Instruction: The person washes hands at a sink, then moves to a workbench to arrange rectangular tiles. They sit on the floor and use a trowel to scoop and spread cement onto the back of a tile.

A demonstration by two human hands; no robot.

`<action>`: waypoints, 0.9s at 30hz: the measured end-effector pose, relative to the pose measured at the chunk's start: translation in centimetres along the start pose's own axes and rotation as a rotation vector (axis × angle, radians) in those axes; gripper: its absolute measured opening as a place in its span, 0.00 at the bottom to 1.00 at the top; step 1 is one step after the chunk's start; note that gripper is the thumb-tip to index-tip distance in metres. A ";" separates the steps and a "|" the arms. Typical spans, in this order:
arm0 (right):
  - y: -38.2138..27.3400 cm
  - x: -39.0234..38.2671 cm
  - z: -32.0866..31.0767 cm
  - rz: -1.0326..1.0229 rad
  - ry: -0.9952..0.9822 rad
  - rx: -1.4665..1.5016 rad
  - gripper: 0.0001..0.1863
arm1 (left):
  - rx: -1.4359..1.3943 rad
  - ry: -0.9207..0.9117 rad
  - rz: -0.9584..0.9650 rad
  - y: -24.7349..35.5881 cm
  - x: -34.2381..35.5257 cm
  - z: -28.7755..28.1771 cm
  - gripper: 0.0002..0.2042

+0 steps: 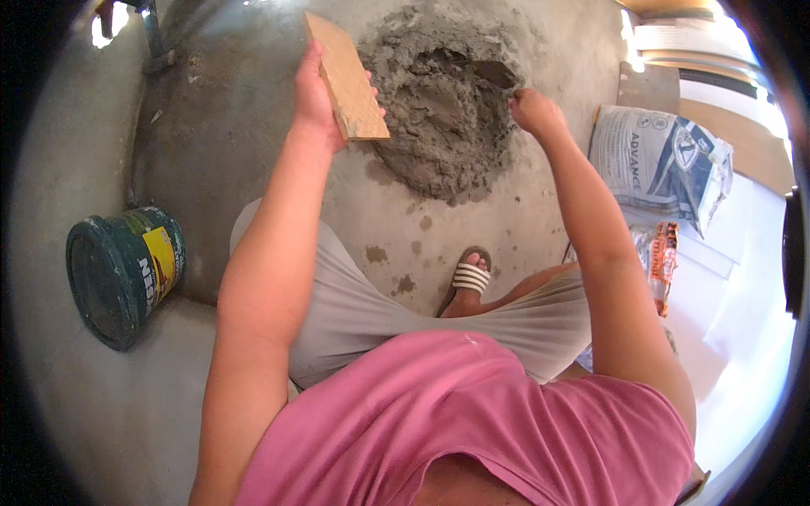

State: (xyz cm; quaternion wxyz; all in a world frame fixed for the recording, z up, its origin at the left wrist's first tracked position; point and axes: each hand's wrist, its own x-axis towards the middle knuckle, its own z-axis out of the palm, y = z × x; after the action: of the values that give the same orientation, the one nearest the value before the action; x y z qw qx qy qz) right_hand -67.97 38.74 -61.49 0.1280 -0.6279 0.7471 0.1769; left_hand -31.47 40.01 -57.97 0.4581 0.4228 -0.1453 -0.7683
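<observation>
A flat tan tile (346, 84) with a patterned face is held up on edge, tilted, with my left hand (315, 99) gripping it from the left and fingertips showing at its right edge. On the floor ahead lies a round heap of wet grey mortar (443, 160), hollowed and rough in the middle. My right hand (537, 114) is closed at the heap's right side on a trowel; its handle is hidden in the fist. The dark trowel blade (494, 74) points left into the far part of the mortar.
A dark green bucket (105, 274) with a yellow label lies on its side at the left. To the right are a grey-and-blue bag (654, 160), an orange-and-clear packet (663, 268) and stacked boards (734, 139). My sandalled foot (471, 277) rests just short of the heap.
</observation>
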 end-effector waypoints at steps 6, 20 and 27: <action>-2.0 -3.7 8.4 -0.073 -0.100 -0.004 0.18 | 0.030 -0.017 -0.009 -0.5 0.4 0.8 0.41; -0.5 -5.7 3.1 -0.081 -0.223 -0.154 0.16 | 0.054 -0.028 -0.029 -1.9 1.9 1.0 0.42; -2.7 -4.0 1.6 -0.189 0.070 -0.174 0.15 | 0.054 -0.017 -0.053 -1.6 1.0 1.2 0.42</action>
State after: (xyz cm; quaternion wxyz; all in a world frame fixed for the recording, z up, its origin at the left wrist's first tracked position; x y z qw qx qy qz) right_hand -64.61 42.58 -61.62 0.0629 -0.7099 0.6705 0.2062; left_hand -33.60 39.87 -58.76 0.4247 0.4321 -0.1586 -0.7796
